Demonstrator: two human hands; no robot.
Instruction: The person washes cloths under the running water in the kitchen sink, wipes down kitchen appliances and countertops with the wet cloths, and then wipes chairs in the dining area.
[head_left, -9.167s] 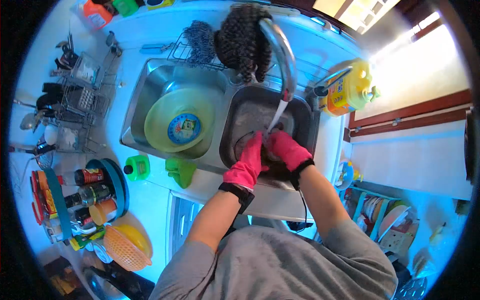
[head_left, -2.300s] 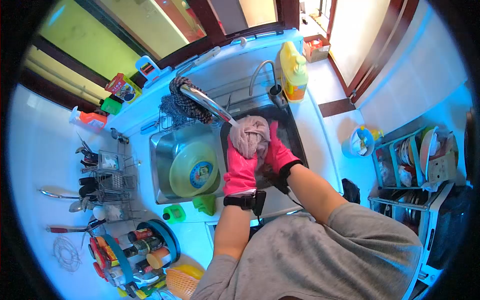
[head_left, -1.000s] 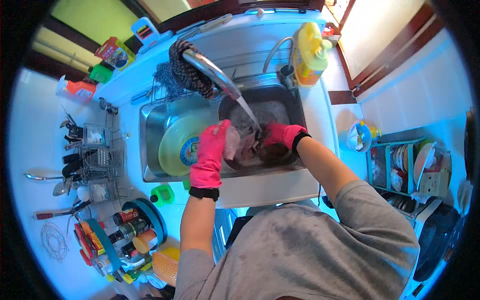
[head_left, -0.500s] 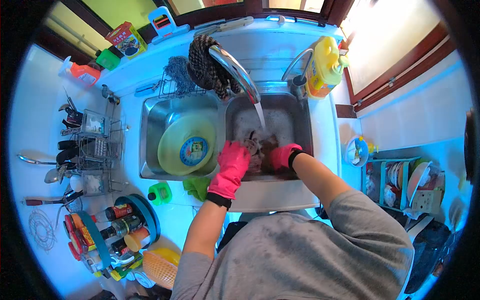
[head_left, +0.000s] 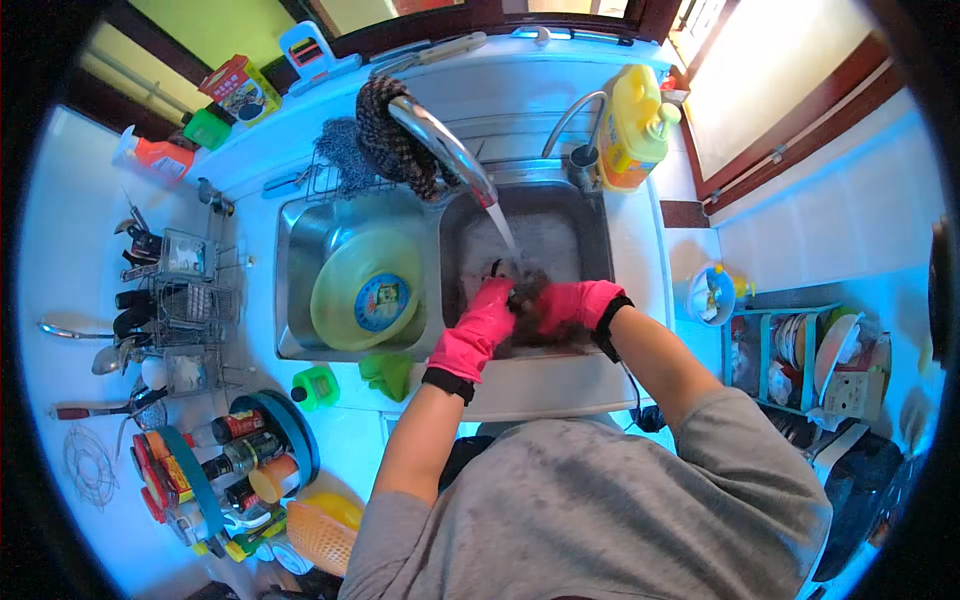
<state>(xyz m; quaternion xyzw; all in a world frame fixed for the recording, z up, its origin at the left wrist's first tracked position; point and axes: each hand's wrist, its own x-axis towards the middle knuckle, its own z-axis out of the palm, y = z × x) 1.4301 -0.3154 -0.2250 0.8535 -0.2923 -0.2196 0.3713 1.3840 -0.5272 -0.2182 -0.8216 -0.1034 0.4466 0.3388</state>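
Pink rubber gloves cover both hands, which are low in the right sink basin point(head_left: 590, 218). My left hand point(head_left: 487, 318) is closed at the left side of a dark brown, wet, cloth-like bundle point(head_left: 535, 298). From the right, my right hand point(head_left: 582, 305) grips the same bundle, its fingers partly hidden and blurred. The bundle's exact kind cannot be made out. Water runs from the curved faucet point(head_left: 445, 145) onto it. A thin dark loop sticks up beside my left fingers.
A pale green basin point(head_left: 335, 290) sits in the left sink. A dark knitted cloth point(head_left: 385, 140) hangs on the faucet. Behind the right sink stands a yellow jug point(head_left: 632, 135). A green cloth point(head_left: 385, 375) and green bottle point(head_left: 316, 387) are at the front edge.
Both hands have come closer together around the dark bundle, which is bunched up between them now. My right hand has come up out of the basin's bottom. The camera view has shifted slightly.
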